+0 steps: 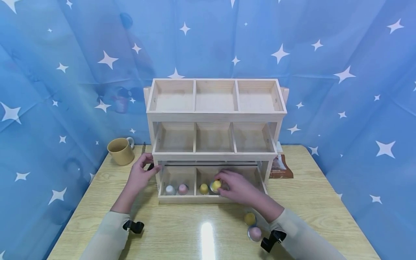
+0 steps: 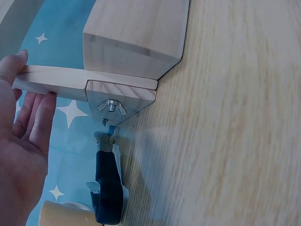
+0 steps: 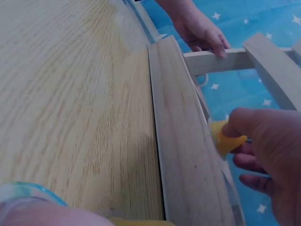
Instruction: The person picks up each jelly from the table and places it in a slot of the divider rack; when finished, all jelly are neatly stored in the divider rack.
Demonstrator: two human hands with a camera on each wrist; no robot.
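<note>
The left hand (image 1: 140, 173) grips the rack (image 1: 214, 117) at its left side. The right hand (image 1: 236, 186) pinches a yellow capsule (image 1: 216, 185) at the bottom tray (image 1: 177, 199), just right of a second capsule (image 1: 203, 189), also yellow.

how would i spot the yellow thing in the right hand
Find the three-tier wooden rack on the table, then the right hand at its bottom tier. The small yellow object is the one that hand pinches, while its yellow neighbour sits unheld.
</note>
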